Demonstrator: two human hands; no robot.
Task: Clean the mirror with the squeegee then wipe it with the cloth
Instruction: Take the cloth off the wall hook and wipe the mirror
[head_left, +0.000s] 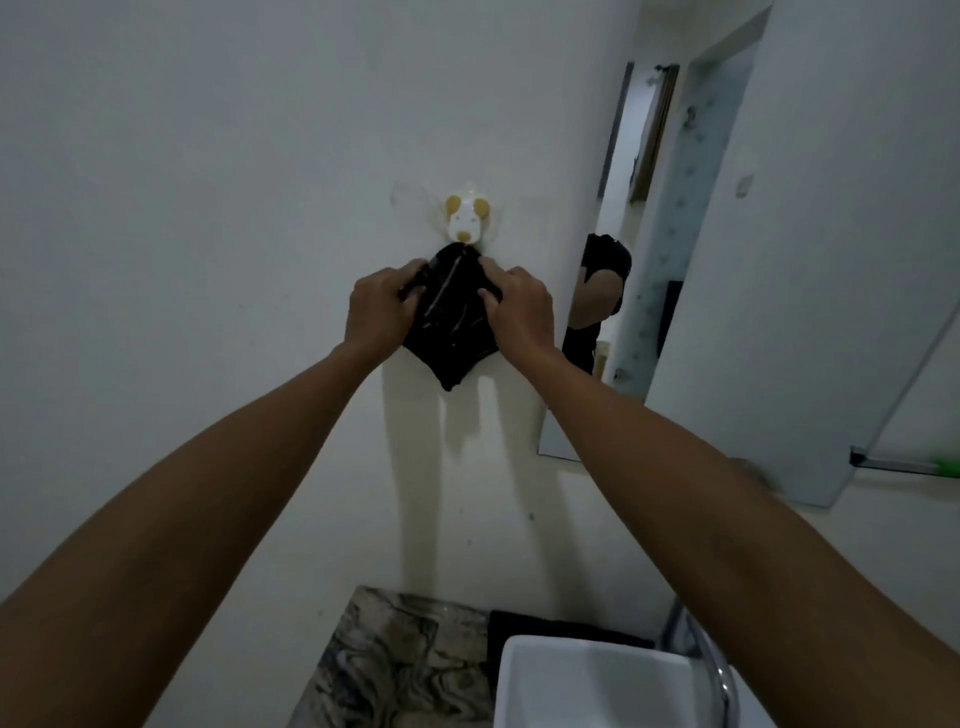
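Cloth (448, 322) — black, hanging in a diamond shape with one corner pointing down — sits on the white wall (208, 260) directly below a small white hook (466, 218) shaped like a dog's head with tan ears. Its top corner meets the bottom of the hook. Both arms reach up and forward to it. The left hand (382, 306) is closed on the cloth's upper left edge, fingers curled over the fabric. The right hand (519, 312) grips the upper right edge in the same way, thumb pressed onto the front of the cloth. The two hands are close together, with only the middle of the cloth between them.

To the right of the hook, the mirror (701, 291) is fixed on the wall, seen at a steep angle. It reflects a doorway and part of the person in a dark top. At the far right edge, near the mirror's lower corner, a thin grey bar with a green patch (904, 462) shows — too blurred to say what it is.

Below, a white sink (587, 686) stands on a marbled grey counter (395, 660), with a dark mat (561, 626) behind it and a curved chrome tap (711, 660) at its right.
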